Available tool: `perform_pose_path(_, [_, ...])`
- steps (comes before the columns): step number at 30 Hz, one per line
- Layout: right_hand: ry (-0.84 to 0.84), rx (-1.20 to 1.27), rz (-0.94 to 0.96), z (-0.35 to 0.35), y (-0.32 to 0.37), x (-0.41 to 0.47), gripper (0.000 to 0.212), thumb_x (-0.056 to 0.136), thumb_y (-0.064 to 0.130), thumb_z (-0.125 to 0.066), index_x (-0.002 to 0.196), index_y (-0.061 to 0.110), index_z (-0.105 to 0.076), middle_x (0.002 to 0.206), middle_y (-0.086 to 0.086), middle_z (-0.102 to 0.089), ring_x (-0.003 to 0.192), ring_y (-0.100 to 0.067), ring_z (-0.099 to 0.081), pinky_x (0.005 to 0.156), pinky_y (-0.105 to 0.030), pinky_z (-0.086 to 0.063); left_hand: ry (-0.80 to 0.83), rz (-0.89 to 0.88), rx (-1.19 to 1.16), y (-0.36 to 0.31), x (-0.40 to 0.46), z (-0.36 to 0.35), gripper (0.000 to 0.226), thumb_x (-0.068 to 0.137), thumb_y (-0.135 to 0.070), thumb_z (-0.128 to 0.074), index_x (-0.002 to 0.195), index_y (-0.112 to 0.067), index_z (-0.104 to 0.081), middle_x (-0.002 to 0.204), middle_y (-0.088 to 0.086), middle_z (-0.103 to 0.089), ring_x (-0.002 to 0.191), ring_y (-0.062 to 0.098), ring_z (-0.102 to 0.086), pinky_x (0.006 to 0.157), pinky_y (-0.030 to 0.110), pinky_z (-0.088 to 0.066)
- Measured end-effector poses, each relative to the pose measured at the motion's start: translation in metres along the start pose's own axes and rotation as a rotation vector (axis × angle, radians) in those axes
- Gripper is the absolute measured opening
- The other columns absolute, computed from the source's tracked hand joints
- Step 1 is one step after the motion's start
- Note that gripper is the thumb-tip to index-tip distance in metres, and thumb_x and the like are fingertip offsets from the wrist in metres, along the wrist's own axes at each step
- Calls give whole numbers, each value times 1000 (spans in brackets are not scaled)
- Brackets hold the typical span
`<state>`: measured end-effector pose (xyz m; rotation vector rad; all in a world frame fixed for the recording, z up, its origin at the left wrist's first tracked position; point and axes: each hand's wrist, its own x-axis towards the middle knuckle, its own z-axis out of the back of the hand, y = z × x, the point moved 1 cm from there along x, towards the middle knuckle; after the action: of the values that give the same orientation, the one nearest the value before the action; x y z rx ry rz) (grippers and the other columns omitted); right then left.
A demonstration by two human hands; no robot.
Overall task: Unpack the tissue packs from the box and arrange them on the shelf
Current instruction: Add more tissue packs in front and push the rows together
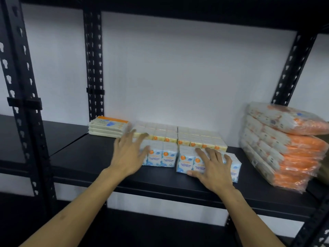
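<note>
Two blue mini-tissue multipacks stand at the front of the black shelf board [89, 157], one under each hand. The left hand [129, 155] is blurred, fingers spread and straight, lying against the left end of the left blue multipack [160, 155]; it grasps nothing. The right hand [211, 168] rests flat on the top and front of the right blue multipack [185, 162], thumb along its lower front edge, fingers extended, not clenched.

Behind them sit two rows of yellow mini-tissue multipacks [195, 139]. A flat stack of cream packs [108, 126] lies at the rear left. A leaning pile of orange-and-clear wrapped packs [284, 145] stands at the right end. The box is not in view.

Hazards, as judged from this layout:

1. The right blue multipack sits forward of the left one and slightly skewed. Uneven pressure from a flat palm could rotate it further instead of squaring it.
2. Pushing either blue multipack rearward may shove the yellow rows out of line, since they appear to touch.
3. A flat hand gives no hold; a slip on the glossy wrap could drag a multipack toward the front edge.
4. The orange pile leans left; a sideways knock could topple it.
</note>
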<state>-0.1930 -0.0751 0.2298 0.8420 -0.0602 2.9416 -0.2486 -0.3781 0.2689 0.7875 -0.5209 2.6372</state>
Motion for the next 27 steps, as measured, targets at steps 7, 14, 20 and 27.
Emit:
perform_pose_path(7, [-2, 7, 20, -6, -5, 5, 99, 67, 94, -23, 152, 44, -31, 158, 3, -36, 145, -22, -30, 115, -55, -18, 240, -91, 101, -13, 15, -45, 77, 78, -90, -17, 148, -59, -25, 164, 5, -21, 154, 31, -5, 113, 71, 14])
perform_pose_path(14, [-81, -73, 36, -23, -1, 19, 89, 74, 90, -33, 148, 40, -40, 146, -3, -50, 133, -26, -44, 107, -58, -29, 136, -48, 110, -20, 26, -62, 72, 77, -92, -33, 139, -54, -31, 154, 0, -31, 148, 30, -17, 112, 73, 14])
perform_pose_path(20, [-101, -48, 62, -32, -5, 34, 89, 74, 90, -34, 146, 38, -42, 147, -4, -46, 133, -27, -43, 107, -57, -28, 70, -61, 171, -16, 35, -80, 81, 79, -92, -26, 149, -52, -23, 159, 4, -27, 150, 33, -16, 112, 73, 12])
perform_pose_path(27, [-97, -7, 92, -41, -15, 46, 89, 74, 90, -40, 148, 39, -38, 155, -4, -37, 145, -27, -29, 112, -55, -23, 60, -82, 183, -8, 48, -94, 88, 77, -95, -21, 152, -50, -19, 159, 3, -23, 149, 33, -14, 113, 72, 10])
